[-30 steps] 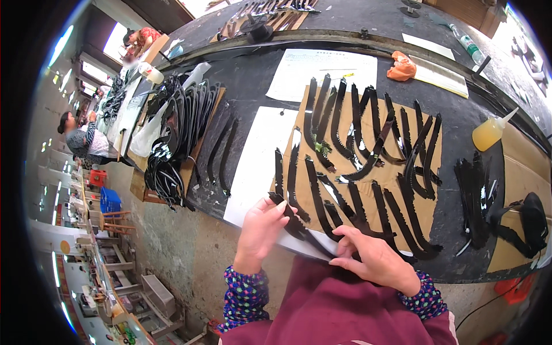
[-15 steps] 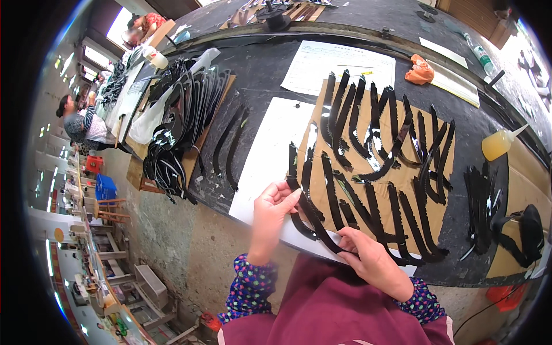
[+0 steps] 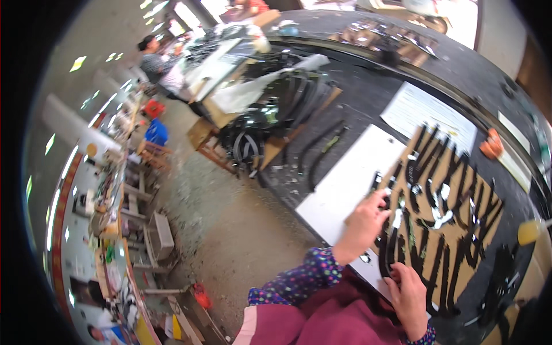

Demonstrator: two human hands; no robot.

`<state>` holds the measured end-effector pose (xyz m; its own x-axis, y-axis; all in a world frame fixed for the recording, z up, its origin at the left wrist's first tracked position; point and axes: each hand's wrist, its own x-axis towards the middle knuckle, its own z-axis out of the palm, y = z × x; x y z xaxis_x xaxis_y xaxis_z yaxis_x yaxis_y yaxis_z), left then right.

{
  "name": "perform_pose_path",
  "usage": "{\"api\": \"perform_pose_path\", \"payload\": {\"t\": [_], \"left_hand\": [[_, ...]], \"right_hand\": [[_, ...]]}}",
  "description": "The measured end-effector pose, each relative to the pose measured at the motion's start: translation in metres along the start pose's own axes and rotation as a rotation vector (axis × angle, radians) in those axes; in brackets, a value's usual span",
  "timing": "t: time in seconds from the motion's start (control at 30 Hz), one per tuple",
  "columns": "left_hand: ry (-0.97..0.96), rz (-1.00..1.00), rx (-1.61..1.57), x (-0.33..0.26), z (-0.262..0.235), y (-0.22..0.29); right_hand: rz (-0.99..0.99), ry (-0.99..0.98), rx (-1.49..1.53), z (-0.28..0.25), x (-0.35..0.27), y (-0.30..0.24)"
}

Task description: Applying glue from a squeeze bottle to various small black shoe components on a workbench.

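Note:
My left hand (image 3: 363,223) reaches over the cardboard's left edge, its fingers closed at the upper part of a curved black strip (image 3: 384,254). At the strip's lower end my right hand (image 3: 410,296) pinches it between thumb and fingers. Several similar black strips with jagged edges lie in two rows on the brown cardboard sheet (image 3: 460,278), some crossing each other. White shiny patches show on some of them. A white board (image 3: 351,175) lies beneath the cardboard's left side. The picture is slightly blurred, so the exact fingertip contact is hard to see.
A printed paper sheet (image 3: 428,112) lies beyond the cardboard. Orange crumpled plastic (image 3: 491,144) and a yellow bottle (image 3: 532,232) are on the right. Two loose strips (image 3: 323,155) and a pile of curved black pieces (image 3: 299,98) lie left. Another person (image 3: 158,63) sits far left.
The view has swung to the left, so the table and both hands appear farther right. My hands stay at the two ends of the strip at the cardboard's left side.

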<state>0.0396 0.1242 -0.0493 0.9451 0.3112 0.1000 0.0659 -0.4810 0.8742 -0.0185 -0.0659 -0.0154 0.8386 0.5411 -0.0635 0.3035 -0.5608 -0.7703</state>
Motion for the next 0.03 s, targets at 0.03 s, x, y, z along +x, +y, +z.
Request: {"api": "perform_pose_path", "payload": {"t": [0.03], "left_hand": [[0.041, -0.001, 0.018, 0.0, -0.0109, 0.0002]], "right_hand": [[0.052, -0.021, 0.01, 0.0001, -0.0022, 0.0027]]}}
